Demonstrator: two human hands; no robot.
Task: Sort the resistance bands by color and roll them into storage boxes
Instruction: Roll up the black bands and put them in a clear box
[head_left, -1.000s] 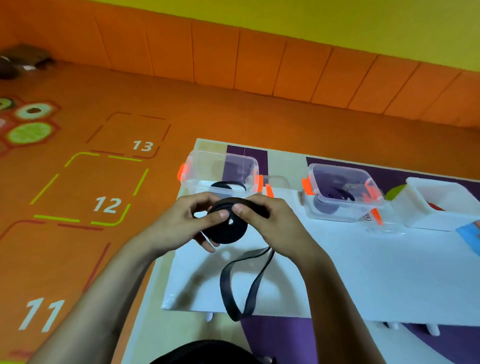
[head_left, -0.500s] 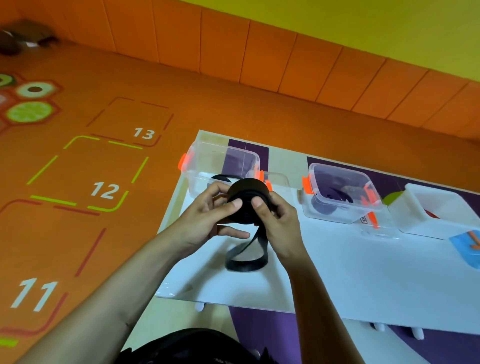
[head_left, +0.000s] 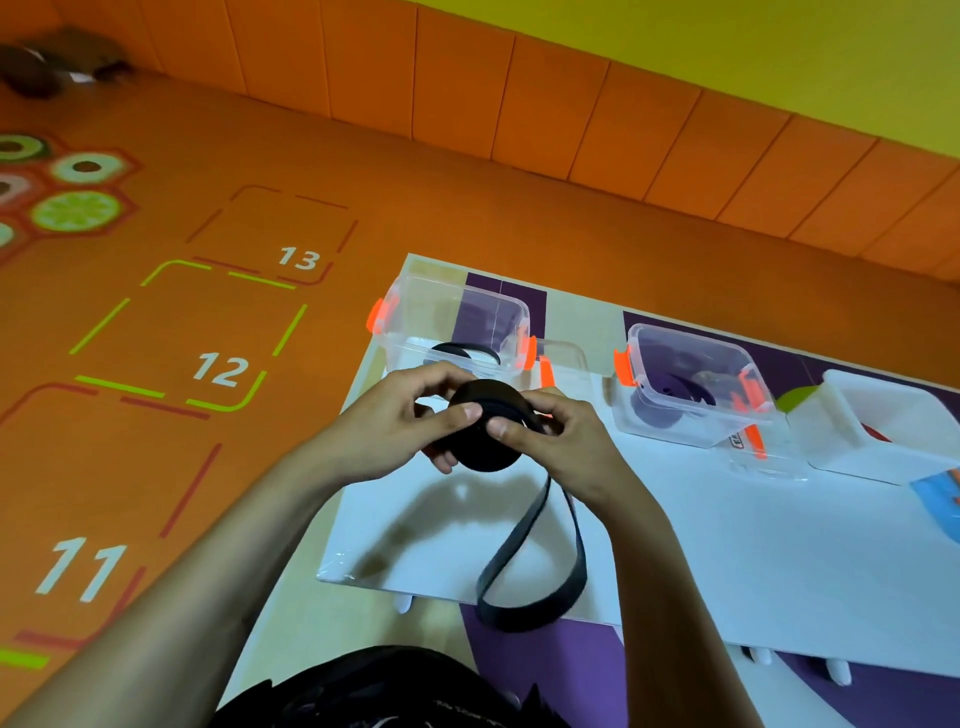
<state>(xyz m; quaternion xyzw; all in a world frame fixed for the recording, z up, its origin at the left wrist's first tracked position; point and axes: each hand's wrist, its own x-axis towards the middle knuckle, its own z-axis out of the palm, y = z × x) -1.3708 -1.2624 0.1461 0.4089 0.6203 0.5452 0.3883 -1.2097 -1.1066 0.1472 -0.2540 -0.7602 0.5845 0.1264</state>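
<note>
- White numbers on the orange floor (head_left: 467, 218) read 11, 12, 13, nearest to farthest
- The left hand (head_left: 384, 431) and right hand (head_left: 566, 447) pinch a rolled black band (head_left: 488, 441) between them, above the left end of the white table (head_left: 727, 545)
- Its loose loop (head_left: 535, 587) hangs past the table's near edge
- A clear box (head_left: 441, 317) stands at the far left corner, a second clear box (head_left: 691, 384) and a white box (head_left: 893, 426) to its right
- Orange wall padding (head_left: 519, 104) runs behind, with a yellow wall (head_left: 727, 41) above

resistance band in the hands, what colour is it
The resistance band is black; the head view shows it best.
</note>
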